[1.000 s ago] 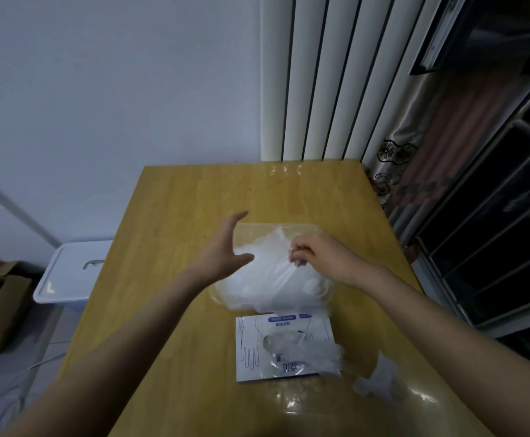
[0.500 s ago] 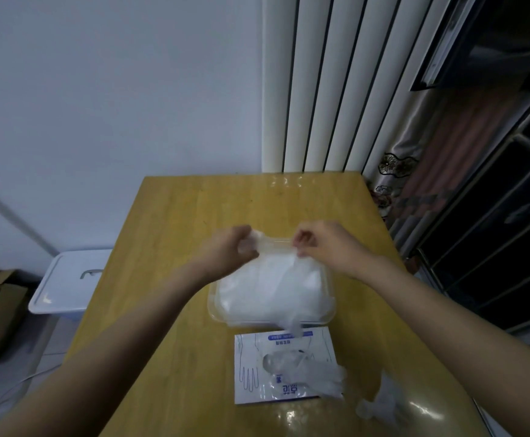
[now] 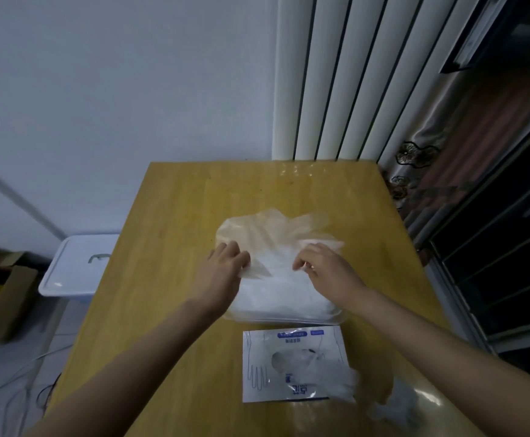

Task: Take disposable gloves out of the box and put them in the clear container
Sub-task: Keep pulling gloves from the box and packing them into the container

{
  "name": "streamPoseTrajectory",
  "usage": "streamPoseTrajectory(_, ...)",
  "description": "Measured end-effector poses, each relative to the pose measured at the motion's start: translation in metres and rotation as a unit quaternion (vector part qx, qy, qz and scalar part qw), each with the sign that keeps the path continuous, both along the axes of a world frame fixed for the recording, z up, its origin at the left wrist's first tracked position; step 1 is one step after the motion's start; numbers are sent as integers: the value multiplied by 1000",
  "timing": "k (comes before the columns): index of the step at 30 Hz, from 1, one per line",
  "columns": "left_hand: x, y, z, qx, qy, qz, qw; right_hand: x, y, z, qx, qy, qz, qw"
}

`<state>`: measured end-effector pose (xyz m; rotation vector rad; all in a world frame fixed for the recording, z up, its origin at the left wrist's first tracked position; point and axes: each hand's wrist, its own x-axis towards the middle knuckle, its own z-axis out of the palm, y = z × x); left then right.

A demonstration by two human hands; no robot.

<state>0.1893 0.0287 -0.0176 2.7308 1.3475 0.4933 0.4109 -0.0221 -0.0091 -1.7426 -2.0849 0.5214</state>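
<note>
Both hands are grasping one glove [image 3: 273, 228]. The left hand [image 3: 226, 266] pinches its edge at 9 o'clock and the right hand [image 3: 326, 269] pinches it at 3. The glove is spread flat over the container [image 3: 336, 315] at table [image 3: 178, 216] centre. Its 12 o'clock half overhangs the far rim and hangs over bare wood.

The pile [image 3: 282, 291] inside looks heaped to rim height or above.

Risks as I see them:
- Overhang: if both hands let go here, the film probably drapes over the rim and slides out toward 12. It likely needs folding or tucking back toward 6 first.
- Thin film is light and clingy. It could stick to the fingers on release and lift off with the hand, or drag a lower glove out with it.
- Full pile: pressing down at centre may squeeze gloves over the 3 or 9 o'clock walls, or skid the container toward the box [image 3: 260, 348] at 6.
- Next pull: a tuft [image 3: 336, 383] pokes out of the box opening toward 4. The box is flat and light, so a one-handed tug may lift the whole box or bring out several gloves at once.
- A stray glove [image 3: 396, 408] sits near the table edge at 5 o'clock. A forearm sweep or a draft could knock it to the floor.
</note>
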Motion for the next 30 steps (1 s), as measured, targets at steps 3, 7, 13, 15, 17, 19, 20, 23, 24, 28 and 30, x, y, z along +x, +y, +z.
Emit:
streamPoseTrajectory(3, 3, -1, -13, -45, 72, -9, 996, -4, 2, -22, -89, -30, 3, 996)
streamPoseTrajectory(7, 13, -1, -20, -91, 213, -36, 972, -10, 6, -36, -191, -43, 1, 981)
streamPoseTrajectory(13, 21, 6, -19, -230, 212, -48, 948, -11, 17, -22, -283, -25, -27, 958)
streamPoseTrajectory(15, 29, 9, -13, -217, 129, -7, 967, -12, 16, -15, -132, -16, -88, 987)
streamPoseTrajectory(17, 37, 14, -15, -156, 85, 0, 984, -13, 17, -14, -34, -46, -82, 995)
streamPoseTrajectory(19, 43, 18, -25, -139, 105, -38, 984, -14, 18, -23, -58, -93, -33, 993)
streamPoseTrajectory(20, 45, 20, -33, -155, 149, -55, 975, -14, 19, -31, -94, -116, -15, 989)
streamPoseTrajectory(23, 49, 24, -55, -250, 325, -71, 909, -15, 24, -50, -201, -162, -1, 966)
streamPoseTrajectory(24, 49, 24, -62, -270, 357, -67, 892, -15, 26, -55, -228, -176, -1, 958)
streamPoseTrajectory(28, 50, 23, -81, -283, 363, -51, 886, -12, 30, -73, -269, -219, 5, 938)
streamPoseTrajectory(30, 51, 23, -83, -285, 360, -52, 887, -9, 31, -77, -274, -228, 7, 934)
